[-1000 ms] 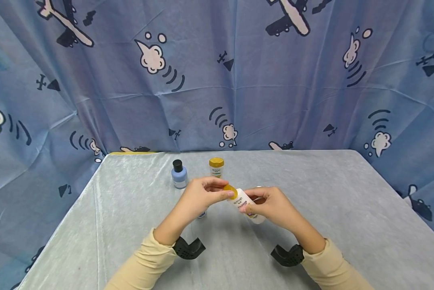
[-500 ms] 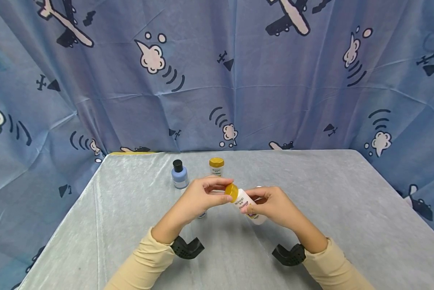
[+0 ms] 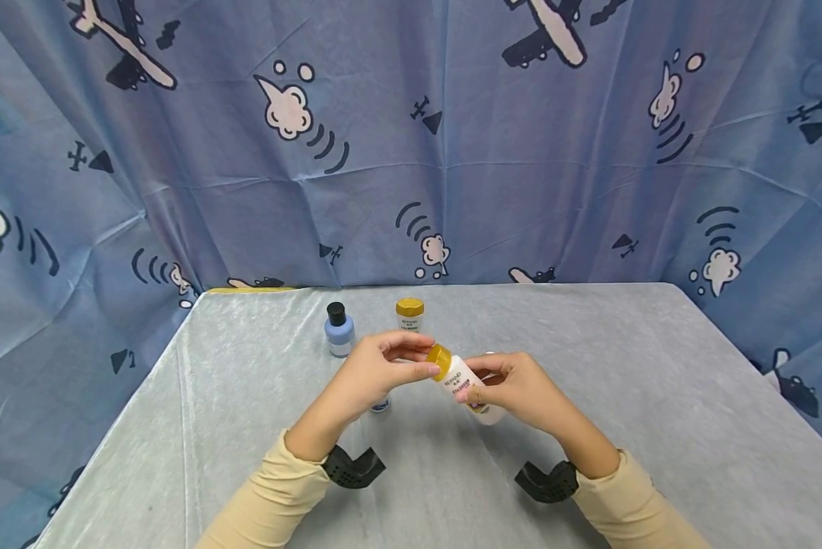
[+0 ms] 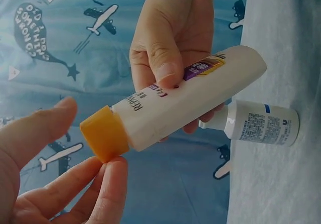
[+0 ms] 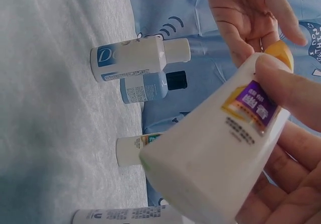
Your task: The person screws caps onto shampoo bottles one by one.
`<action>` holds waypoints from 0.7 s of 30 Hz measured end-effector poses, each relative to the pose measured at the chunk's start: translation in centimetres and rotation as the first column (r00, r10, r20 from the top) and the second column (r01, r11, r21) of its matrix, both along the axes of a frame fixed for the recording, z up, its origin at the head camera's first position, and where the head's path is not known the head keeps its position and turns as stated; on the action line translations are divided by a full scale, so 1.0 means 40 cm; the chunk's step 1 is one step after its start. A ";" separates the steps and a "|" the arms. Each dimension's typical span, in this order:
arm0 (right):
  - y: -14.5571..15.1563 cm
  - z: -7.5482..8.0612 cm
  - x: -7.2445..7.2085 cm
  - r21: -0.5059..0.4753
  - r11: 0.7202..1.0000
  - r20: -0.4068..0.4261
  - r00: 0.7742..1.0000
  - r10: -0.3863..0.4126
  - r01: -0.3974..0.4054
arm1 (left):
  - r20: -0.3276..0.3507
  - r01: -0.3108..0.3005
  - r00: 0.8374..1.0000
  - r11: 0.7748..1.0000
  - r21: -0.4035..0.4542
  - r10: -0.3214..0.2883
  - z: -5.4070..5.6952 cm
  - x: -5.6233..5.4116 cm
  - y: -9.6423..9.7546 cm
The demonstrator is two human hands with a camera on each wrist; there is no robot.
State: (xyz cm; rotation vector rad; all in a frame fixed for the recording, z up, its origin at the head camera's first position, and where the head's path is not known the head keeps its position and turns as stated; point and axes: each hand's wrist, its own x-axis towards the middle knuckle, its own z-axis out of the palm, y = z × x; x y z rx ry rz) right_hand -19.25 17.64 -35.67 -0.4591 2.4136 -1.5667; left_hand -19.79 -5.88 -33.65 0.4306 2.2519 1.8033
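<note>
My right hand [image 3: 521, 389] grips a white bottle [image 4: 190, 98] with a purple and gold label, thumb on one side and fingers on the other. The bottle is tilted, its yellow cap [image 4: 105, 133] pointing up and to the left. At the cap is my left hand [image 3: 377, 374]: its fingertips touch the cap's lower side in the left wrist view, while the thumb stands apart from it. The cap sits on the bottle's neck.
A blue bottle [image 3: 339, 335] with a black cap and a second yellow-capped bottle [image 3: 409, 311] stand towards the back. Behind my left hand is a white bottle with blue print [image 5: 133, 58]. Another white bottle [image 4: 263, 123] stands behind my right hand.
My left fingers have shifted on the yellow cap, and more of the cap shows now than a second ago. The right hand holds the bottle in nearly the same place.
</note>
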 end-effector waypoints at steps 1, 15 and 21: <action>0.000 0.000 0.000 -0.001 1.000 0.002 1.000 -0.001 0.001 | -0.003 -0.003 1.000 1.000 -0.003 0.003 -0.001 -0.001 0.001; -0.001 0.000 -0.002 -0.003 1.000 -0.001 1.000 0.008 -0.008 | -0.040 0.049 0.998 0.999 -0.002 -0.049 -0.002 0.003 -0.002; 0.002 -0.004 -0.003 -0.004 0.999 -0.013 0.999 0.039 -0.040 | -0.056 0.083 0.995 0.996 0.009 -0.083 -0.001 0.005 -0.003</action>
